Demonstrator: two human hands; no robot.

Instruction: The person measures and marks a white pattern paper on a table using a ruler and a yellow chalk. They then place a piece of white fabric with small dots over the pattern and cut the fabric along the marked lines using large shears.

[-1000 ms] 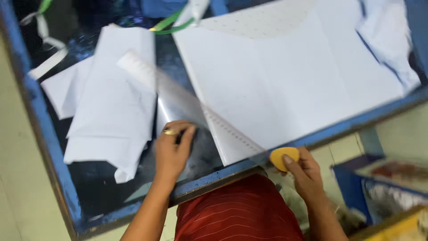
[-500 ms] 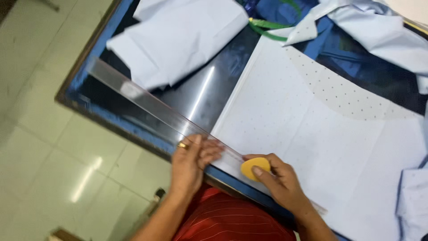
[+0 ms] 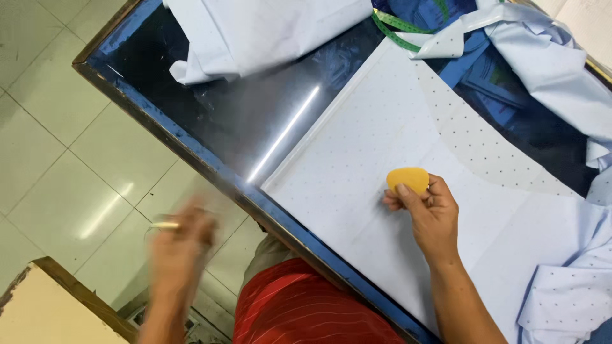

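Yellow chalk (image 3: 408,179): a small flat rounded wedge pinched in the right hand (image 3: 428,216) between thumb and fingertips, held just over the dotted white cloth (image 3: 382,146), near the cloth's middle and slightly toward the near edge. I'd judge it light, rigid and brittle, likely to chip or snap if dropped or squeezed on the thin edge; best held on the thick back part with the thin edge free, as it is now. Whether the edge actually touches the cloth I can't tell. The cloth lies flat on the surface (image 3: 210,121), which is dark and glossy with a blue rim; it looks thin, soft and limp, and probably slides easily on that gloss, so I'd pin it flat before dragging anything across it. The left hand (image 3: 178,245) is off the surface, over the tiled floor (image 3: 57,127), and heavily blurred; there's a light streak near the fingers, maybe a ring or something thin held, so grip state can't be determined. More pale cloth (image 3: 268,32) is bunched at the far side, and a light blue garment (image 3: 548,57) is heaped at right, covering what's beneath. A green tape measure (image 3: 398,28) is partly buried under fabric. The cloth's right end is cut off by the frame. A wooden corner (image 3: 51,299) sits bottom left, unidentifiable.
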